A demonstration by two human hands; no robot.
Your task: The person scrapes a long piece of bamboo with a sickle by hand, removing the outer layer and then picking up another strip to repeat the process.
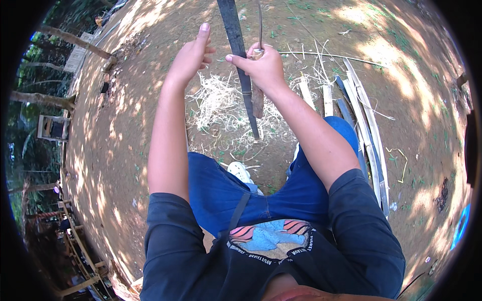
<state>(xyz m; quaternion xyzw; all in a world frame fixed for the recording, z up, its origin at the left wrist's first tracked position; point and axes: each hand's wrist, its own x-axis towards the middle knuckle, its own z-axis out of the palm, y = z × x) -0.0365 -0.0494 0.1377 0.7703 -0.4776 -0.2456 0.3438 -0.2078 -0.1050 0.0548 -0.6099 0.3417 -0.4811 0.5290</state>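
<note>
My right hand (266, 67) is closed around the wooden handle (258, 103) of a knife, whose thin dark blade (260, 22) points away from me, seen nearly edge-on. The same hand also holds a long dark bamboo strip (234, 30), its thumb lying across it. A node shows on the strip, and its near end hangs above the ground between my knees. My left hand (191, 60) is raised to the left of the strip, apart from it and holding nothing. Its thumb is up and its fingers are loosely bent.
Pale curled shavings (216, 103) lie heaped on the dirt beneath my hands. Several long split bamboo strips (369, 135) rest beside my right knee, with thin slivers (324, 67) beyond them. Wooden posts (75, 40) stand at the far left; a blue object (461, 228) lies far right.
</note>
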